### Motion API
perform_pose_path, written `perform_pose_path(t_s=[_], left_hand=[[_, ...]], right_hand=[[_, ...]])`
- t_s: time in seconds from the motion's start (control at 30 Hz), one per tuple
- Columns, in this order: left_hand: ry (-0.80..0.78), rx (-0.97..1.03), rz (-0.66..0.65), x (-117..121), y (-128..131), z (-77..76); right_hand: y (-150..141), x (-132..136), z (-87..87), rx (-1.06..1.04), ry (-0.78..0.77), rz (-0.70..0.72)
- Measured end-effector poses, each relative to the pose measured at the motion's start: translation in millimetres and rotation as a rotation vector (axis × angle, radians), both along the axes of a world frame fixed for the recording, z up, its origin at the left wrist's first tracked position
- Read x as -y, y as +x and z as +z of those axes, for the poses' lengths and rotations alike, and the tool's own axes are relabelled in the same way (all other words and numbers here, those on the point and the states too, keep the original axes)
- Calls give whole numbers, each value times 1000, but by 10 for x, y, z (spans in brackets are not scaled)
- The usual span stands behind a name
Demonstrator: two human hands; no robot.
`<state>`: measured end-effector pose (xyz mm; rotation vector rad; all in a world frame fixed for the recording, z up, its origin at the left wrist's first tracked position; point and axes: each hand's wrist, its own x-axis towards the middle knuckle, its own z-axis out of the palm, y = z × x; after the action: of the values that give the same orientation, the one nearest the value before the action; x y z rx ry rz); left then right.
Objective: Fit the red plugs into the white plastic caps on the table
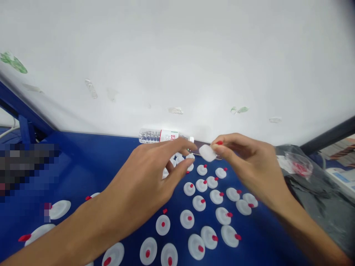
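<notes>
I have the right hand (251, 159) pinched on a red-tipped white plastic disc (207, 153); the left hand (149, 168) hovers nearby, fingers (176, 146) apart.

Cannot read the fine print on the bottle's label (168, 135), or see its lower edge behind the left hand (151, 166). Cannot count the white discs (179, 159) bunched behind those fingers. Cannot make out any join between the red piece (219, 142) and the held disc (206, 153) at the thumb of the right hand (248, 159). Can see only part of the near discs (167, 250), cut off by the bottom edge. Cannot identify anything under the pixelated patch (24, 166).
</notes>
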<state>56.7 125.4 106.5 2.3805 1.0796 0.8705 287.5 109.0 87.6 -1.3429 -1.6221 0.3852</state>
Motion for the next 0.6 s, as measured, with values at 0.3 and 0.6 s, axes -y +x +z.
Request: perform_pose_path(t_s=[0.3, 0.6], left_hand=[[-64, -297, -24, 39, -53, -52], [-76, -364, -24, 87, -91, -45]], right_hand=[[568, -498, -481, 537, -363, 3], [653, -594, -701, 592, -433, 96]])
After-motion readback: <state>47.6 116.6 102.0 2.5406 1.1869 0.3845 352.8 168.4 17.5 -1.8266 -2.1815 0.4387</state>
